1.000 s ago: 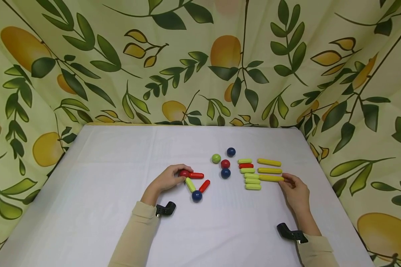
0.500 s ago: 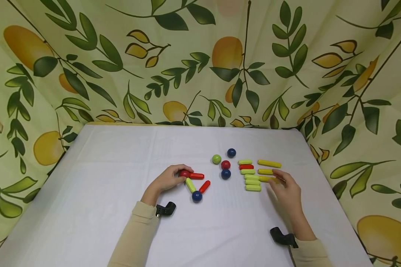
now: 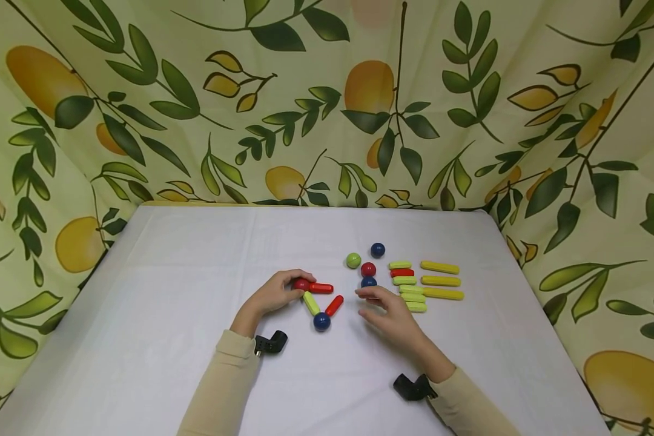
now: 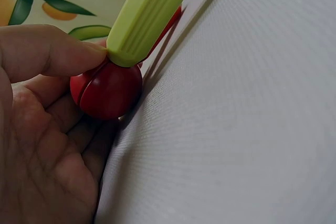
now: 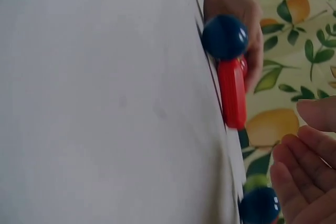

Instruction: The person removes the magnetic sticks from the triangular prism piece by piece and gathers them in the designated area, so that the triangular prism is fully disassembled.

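My left hand point(image 3: 275, 293) pinches a red ball point(image 4: 113, 90) between thumb and fingers. A red rod point(image 3: 321, 288) and a light green rod point(image 3: 311, 303) extend from this ball. The green one leads to a blue ball point(image 3: 321, 321), from which a second red rod point(image 3: 335, 305) points up and right. My right hand point(image 3: 395, 321) holds nothing; its fingers are spread and partly bent, thumb apart. Its fingertips overlap the lower edge of another blue ball point(image 3: 368, 282) in the head view. The right wrist view shows that palm and fingers point(image 5: 310, 166) beside the blue ball.
Behind my right hand lie a loose red ball point(image 3: 367, 269), a green ball point(image 3: 353, 260) and a dark blue ball point(image 3: 378, 249). To the right are several short green rods point(image 3: 404, 280), a short red rod point(image 3: 401, 272) and three long yellow rods point(image 3: 440, 281). A patterned curtain point(image 3: 305, 121) surrounds the white table.
My right hand has left the yellow rods and moved left, over the short green rods to the blue ball, carrying nothing. The left hand and its joined pieces have stayed put.
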A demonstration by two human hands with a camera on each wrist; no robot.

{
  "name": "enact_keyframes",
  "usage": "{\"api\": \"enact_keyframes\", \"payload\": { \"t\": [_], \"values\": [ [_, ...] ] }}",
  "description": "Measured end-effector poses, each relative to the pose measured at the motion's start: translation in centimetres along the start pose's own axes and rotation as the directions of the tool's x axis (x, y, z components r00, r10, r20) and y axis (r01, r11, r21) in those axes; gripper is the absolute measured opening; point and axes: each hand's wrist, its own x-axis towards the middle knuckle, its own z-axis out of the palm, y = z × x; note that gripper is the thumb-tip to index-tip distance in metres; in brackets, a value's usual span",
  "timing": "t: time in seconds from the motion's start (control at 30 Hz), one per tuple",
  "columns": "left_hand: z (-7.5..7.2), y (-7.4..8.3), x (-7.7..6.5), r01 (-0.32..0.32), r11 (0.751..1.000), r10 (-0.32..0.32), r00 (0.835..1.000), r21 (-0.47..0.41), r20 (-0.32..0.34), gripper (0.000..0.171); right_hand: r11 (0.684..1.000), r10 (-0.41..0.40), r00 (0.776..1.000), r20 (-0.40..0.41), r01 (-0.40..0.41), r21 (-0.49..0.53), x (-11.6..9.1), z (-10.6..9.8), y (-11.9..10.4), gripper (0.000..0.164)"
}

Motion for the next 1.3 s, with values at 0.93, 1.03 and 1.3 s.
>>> {"api": "enact_keyframes", "payload": {
  "t": [0.93,1.03,1.3],
  "values": [
    [-0.1,-0.2,0.1,-0.015,1.0,0.015,1.0,0.003,0.004,0.034,0.988,-0.049,0.992,0.117,0.065,-0.139,3.2,3.6,1.8,0.027],
    [-0.1,-0.1,0.1,-0.009,1.0,0.009,1.0,-0.002,0.005,0.034,0.99,-0.058,0.992,0.108,0.071,-0.123,3.1,3.6,1.9,0.026],
    [0.0,-0.1,-0.1,-0.011,0.998,0.012,1.0,0.063,-0.023,0.031,0.99,-0.11,0.992,0.062,0.115,-0.08,2.9,3.6,1.8,0.023]
  ]
}}
